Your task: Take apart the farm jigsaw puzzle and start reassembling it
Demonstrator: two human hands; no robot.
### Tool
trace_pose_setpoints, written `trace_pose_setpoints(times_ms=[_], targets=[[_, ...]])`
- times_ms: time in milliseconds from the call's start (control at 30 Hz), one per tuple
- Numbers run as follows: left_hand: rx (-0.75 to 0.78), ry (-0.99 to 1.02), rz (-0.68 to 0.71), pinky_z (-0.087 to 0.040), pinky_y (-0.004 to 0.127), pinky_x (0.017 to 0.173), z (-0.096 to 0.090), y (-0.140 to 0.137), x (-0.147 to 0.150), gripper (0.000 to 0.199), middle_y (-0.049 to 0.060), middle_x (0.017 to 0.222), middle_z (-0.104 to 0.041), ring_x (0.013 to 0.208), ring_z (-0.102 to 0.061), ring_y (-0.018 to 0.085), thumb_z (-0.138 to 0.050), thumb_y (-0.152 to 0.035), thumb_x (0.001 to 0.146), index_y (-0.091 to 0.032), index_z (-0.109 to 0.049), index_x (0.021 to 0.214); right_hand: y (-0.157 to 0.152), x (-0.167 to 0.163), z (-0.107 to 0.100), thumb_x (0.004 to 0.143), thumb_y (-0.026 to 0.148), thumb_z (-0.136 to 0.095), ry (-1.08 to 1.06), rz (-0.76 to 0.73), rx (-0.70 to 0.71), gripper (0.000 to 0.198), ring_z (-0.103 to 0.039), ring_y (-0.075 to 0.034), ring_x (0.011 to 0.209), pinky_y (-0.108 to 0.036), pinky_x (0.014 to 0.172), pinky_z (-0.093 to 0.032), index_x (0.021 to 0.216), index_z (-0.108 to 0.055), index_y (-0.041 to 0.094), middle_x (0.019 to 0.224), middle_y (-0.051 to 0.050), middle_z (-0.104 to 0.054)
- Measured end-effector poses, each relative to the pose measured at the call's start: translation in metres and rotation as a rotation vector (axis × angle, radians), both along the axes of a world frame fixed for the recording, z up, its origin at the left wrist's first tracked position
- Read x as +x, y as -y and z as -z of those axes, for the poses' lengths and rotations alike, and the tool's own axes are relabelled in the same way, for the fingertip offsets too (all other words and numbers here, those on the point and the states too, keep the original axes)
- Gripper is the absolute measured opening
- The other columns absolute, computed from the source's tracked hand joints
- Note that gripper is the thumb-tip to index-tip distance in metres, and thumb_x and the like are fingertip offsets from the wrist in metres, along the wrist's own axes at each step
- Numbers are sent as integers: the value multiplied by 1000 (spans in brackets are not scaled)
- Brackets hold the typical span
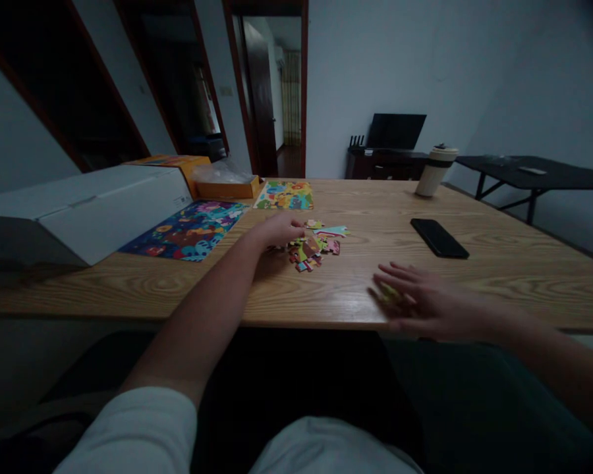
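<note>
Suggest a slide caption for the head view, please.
At a wooden table, left hand at piled puzzle pieces, right hand at blurred yellow pieces.

I record no legible text remotely; the long white cardboard box [113,209] bears small dark printing [182,200] (unreadable on my feed).

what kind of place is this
Probably a living or dining room in a home: a dark screen stands on a low cabinet, a doorway opens toward a curtain, and puzzle pieces lie on a wooden table.
</note>
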State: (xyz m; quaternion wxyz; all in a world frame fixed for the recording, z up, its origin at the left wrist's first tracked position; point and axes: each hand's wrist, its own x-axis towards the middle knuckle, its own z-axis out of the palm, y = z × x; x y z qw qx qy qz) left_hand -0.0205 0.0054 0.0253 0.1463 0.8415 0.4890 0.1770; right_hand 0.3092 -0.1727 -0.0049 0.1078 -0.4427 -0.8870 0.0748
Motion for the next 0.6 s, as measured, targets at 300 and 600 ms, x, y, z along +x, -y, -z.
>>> trace_pose_setpoints(times_ms=[300,600], targets=[[-9,-44,-113,-45,26,59,3,-13,-10,32,6,84,-74,59,-64,17,-51,-21,80,-19,-72,104,43,23,54,89,17,-53,-70,-59,175,67,-46,-28,134,-51,107,-46,151,-35,37,145,-4,-50],[-31,-48,-191,-44,26,62,4,-19,-18,26,7,81,-74,65,-65,18,-58,-33,84,-20,-72,102,2,-5,21,98,32,-42,-134,43,107,36,-67,-25,105,-40,90,-56,125,-65,28,118,-9,-70]])
